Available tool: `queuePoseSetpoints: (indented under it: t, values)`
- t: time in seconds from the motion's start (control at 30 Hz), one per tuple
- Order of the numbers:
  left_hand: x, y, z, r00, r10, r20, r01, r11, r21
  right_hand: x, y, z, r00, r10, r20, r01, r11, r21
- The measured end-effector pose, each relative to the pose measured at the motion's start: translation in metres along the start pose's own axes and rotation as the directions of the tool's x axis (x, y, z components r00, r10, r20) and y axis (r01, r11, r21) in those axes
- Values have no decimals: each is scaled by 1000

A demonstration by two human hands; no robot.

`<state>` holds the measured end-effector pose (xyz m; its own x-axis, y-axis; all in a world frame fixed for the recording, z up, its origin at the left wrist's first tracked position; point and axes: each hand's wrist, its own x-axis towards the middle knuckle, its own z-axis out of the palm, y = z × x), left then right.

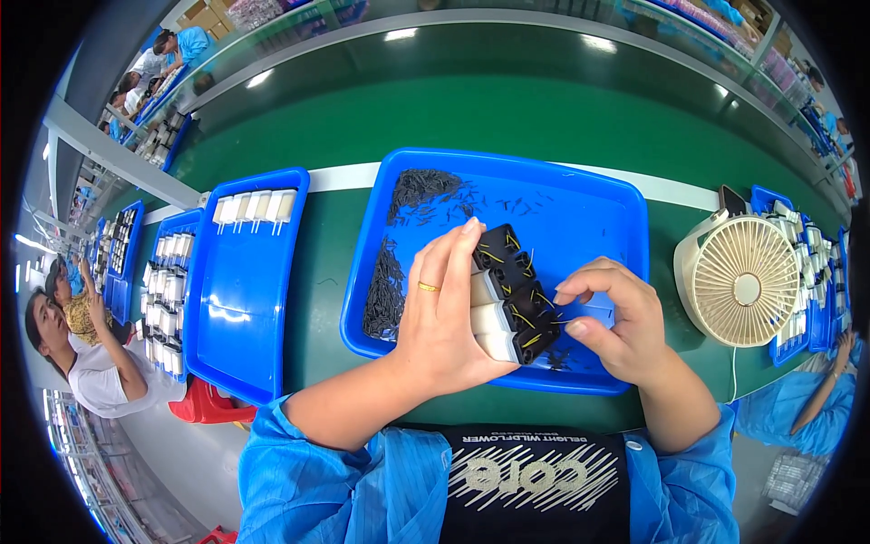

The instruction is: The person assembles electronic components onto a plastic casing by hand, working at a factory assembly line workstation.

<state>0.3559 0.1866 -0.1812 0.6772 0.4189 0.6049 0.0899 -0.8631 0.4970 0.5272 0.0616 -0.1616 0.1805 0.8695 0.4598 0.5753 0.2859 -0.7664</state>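
My left hand [439, 317] is closed around a row of several white blocks [492, 330] with open black ends [526, 311]. Thin yellow wires stick out of these ends, which face right. Close to the lower ones, my right hand [621, 317] has its fingers curled and the thumb apart from the index fingertip; I see nothing held between them. Both hands are above a large blue tray [634, 204]. Along its left side lie heaps of small thin black pieces [384, 290], like short tubes, with some scattered toward the middle and a few below the blocks.
Left of the large tray, a second blue tray [240, 317] has a row of white blocks [256, 208] at its far end. Fuller trays stand beyond it. A cream fan [745, 286] with a cable is at the right. Other people sit at both sides.
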Motion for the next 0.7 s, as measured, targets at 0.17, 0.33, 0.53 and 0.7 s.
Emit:
queuePoseSetpoints:
  t: [0.17, 0.33, 0.53, 0.7]
  values:
    - [1, 0, -1, 999, -33, 22, 33, 999, 30, -6, 12, -5, 999, 33, 39, -34, 999, 17]
    - [1, -1, -1, 998, -48, 39, 48, 999, 8, -2, 5, 0, 998, -56, -34, 55, 998, -11]
    - [3, 0, -1, 997, -69, 42, 68, 997, 32, 0, 1, 2, 983, -180, 39, 181, 983, -12]
    - [1, -2, -2, 997, -54, 52, 55, 998, -11, -2, 7, -2, 986, -149, -70, 153, 986, 70]
